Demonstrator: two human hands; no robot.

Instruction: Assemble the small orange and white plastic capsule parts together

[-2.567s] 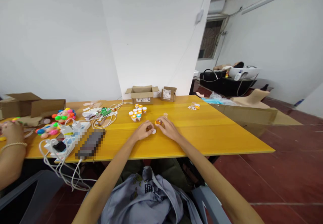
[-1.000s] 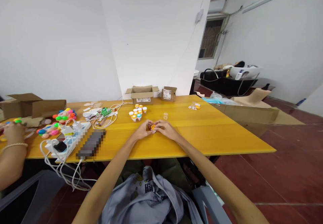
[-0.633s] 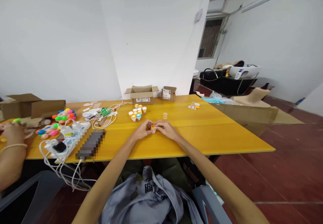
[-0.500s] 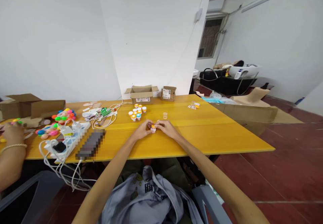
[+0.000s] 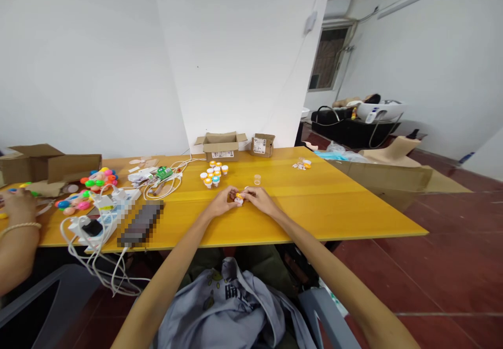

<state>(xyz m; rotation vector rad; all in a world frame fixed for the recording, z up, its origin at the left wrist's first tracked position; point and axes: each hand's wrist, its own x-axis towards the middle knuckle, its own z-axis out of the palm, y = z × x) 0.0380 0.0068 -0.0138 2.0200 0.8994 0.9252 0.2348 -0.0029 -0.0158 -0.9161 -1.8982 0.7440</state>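
Near the middle of the yellow table (image 5: 298, 218), my left hand (image 5: 223, 203) and my right hand (image 5: 258, 200) meet around a small orange and white piece (image 5: 239, 199). Fingers of both hands are closed on it, and its details are too small to tell. Just beyond my right hand stands a small clear cup (image 5: 257, 180). Several small containers with orange, white and teal lids (image 5: 215, 173) stand grouped behind my left hand. Small loose pieces and an orange-lidded item (image 5: 306, 164) lie at the back right of the table.
Two cardboard boxes (image 5: 222, 155) (image 5: 262, 145) stand at the back edge. To the left are a dark phone (image 5: 141, 223), a power strip (image 5: 110, 218) with white cables, and colourful ball clusters (image 5: 99, 180). Another person's hand (image 5: 19, 207) is at the far left.
The orange and white piece has turned slightly between my fingers. Both my hands stay in nearly the same place. The other person's hand at the far left has shifted slightly.
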